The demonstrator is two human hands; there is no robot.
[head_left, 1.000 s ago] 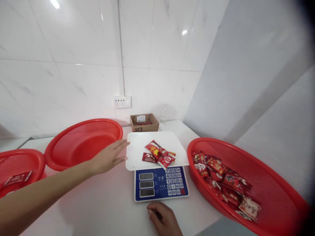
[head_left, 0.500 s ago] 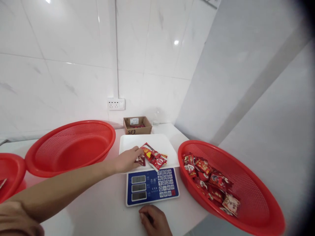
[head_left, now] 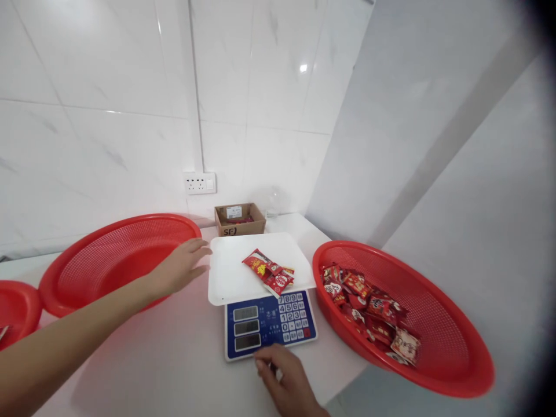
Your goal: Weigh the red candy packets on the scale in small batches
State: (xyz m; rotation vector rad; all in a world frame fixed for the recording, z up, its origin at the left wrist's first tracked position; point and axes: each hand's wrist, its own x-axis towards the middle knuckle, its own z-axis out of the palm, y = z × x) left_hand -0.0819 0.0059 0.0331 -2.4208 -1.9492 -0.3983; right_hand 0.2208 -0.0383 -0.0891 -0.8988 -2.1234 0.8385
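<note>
My left hand (head_left: 185, 267) hovers between the big red basket's right rim and the left edge of the scale's white tray (head_left: 226, 272). Its fingers are stretched out and apart, and nothing shows in them. On the tray lie a few overlapping red snack packets (head_left: 269, 272), right of its middle. The blue front of the scale (head_left: 273, 324) carries three small displays and a number keypad. Just below it, my right hand (head_left: 289, 376) is curled with thumb and fingers together. What it holds, if anything, I cannot make out.
At right, a red mesh basket (head_left: 447, 347) holds many red packets (head_left: 369, 307). A large red basket (head_left: 121, 266) stands left, with a smaller red one (head_left: 19, 307) at the edge. Behind the scale are a cardboard box (head_left: 240, 223) and a clear container (head_left: 273, 202) by the wall.
My left hand has moved left off the tray and its fingers have spread. The dark red packet under it no longer shows on the tray. My right hand has shifted slightly right in view.
</note>
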